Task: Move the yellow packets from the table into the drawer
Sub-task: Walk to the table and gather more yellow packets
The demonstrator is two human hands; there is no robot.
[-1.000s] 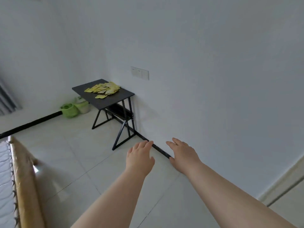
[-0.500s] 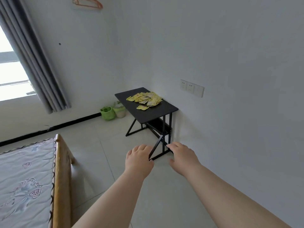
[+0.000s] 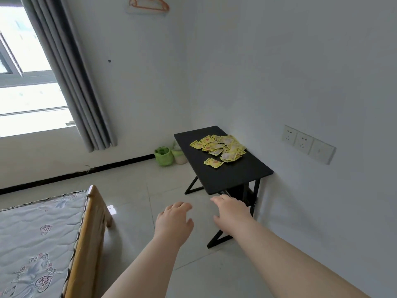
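Yellow packets (image 3: 221,147) lie heaped on the black surface (image 3: 227,177) against the wall. Left hand (image 3: 174,218) and right hand (image 3: 231,211), fingers relaxed, holding nothing, extend toward it but short of it, presumably to gather them; no drawer shows.

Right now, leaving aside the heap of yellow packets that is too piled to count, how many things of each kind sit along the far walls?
White wall socket plates: 3
Small floor containers, one green, one whitish: 2
Black rectangular table on metal legs: 1
Orange clothes hanger on the wall: 1
Total: 7
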